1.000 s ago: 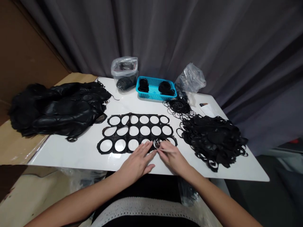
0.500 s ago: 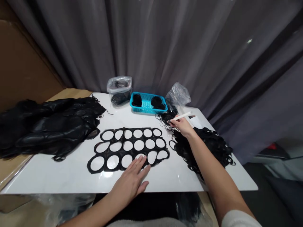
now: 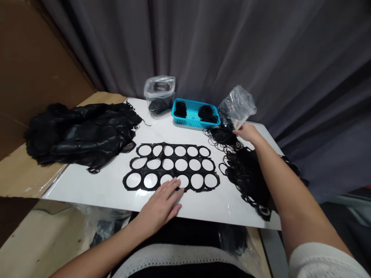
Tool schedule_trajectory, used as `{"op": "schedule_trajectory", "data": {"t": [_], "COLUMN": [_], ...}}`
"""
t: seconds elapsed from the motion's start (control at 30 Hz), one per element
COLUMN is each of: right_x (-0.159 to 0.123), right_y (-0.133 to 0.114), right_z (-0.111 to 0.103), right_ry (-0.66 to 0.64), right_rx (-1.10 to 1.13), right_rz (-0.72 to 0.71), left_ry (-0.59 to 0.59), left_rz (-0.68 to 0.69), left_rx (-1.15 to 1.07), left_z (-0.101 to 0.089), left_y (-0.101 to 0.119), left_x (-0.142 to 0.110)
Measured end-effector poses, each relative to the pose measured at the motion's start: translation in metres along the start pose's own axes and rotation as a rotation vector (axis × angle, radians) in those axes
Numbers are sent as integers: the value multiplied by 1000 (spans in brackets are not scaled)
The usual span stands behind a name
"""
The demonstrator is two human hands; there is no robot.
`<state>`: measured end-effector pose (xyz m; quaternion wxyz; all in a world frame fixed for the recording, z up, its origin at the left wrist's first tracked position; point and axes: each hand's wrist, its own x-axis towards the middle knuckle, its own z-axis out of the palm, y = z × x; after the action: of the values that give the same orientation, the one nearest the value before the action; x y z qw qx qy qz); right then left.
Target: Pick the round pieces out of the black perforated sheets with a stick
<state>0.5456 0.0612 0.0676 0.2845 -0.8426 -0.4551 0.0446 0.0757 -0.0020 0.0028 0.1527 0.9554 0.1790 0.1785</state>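
My left hand (image 3: pixel 161 201) lies flat, fingers stretched out, on the near edge of a black sheet with rows of round holes (image 3: pixel 174 156). Its fingertips partly cover two holes in the nearest row. My right hand (image 3: pixel 247 132) is closed around a slim white stick-like tool (image 3: pixel 238 125), most of which is hidden. The fingers are beside a tangle of thin black rings (image 3: pixel 223 136), just below a clear plastic bag (image 3: pixel 238 103). Under my right forearm spreads a pile of black sheet scraps with ring-shaped edges (image 3: pixel 246 175).
A blue basket (image 3: pixel 189 124) holding two black bundles stands at the back, beside a clear plastic bag with black contents (image 3: pixel 160 94). A large heap of black sheets (image 3: pixel 84 133) covers the table's left side. Cardboard (image 3: pixel 34 58) rises at left, with a grey curtain (image 3: pixel 197 46) behind.
My right hand has moved away from me, from over the thin rings to near the clear bag, keeping the white tool. My left hand stays on the sheet. The camera view has shifted.
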Motion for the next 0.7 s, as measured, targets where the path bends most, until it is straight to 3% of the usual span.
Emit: {"op": "schedule_trajectory", "data": {"t": [0.1,0.17,0.2,0.27,0.33,0.43,0.53,0.7], "right_x": [-22,-56,-78,-131,-182,-233,-248,-247], "right_y": [-18,-40,-53,-79,-101,-119,-122,-119], "right_z": [-4,5,13,33,54,74,79,80], "right_ry": [44,38,-38,-320,-530,-644,-627,-625], "right_rx": [-50,18,114,383,573,647,664,670], "right_rz": [-64,-142,-169,-214,-186,-185,-198,-233], "left_ry": [-6,-28,-39,-52,-54,-53,-54,-82], "left_rz": [-13,-5,-1,0,-3,-4,-11,-9], "left_rx": [96,136,146,151,143,131,131,174], "left_z": [0,-2,-3,-4,-3,-1,1,1], "left_y": [-9,-13,-13,-12,-11,-9,-9,-9], "left_x": [-8,-12,-13,-15,-17,-18,-18,-17]}}
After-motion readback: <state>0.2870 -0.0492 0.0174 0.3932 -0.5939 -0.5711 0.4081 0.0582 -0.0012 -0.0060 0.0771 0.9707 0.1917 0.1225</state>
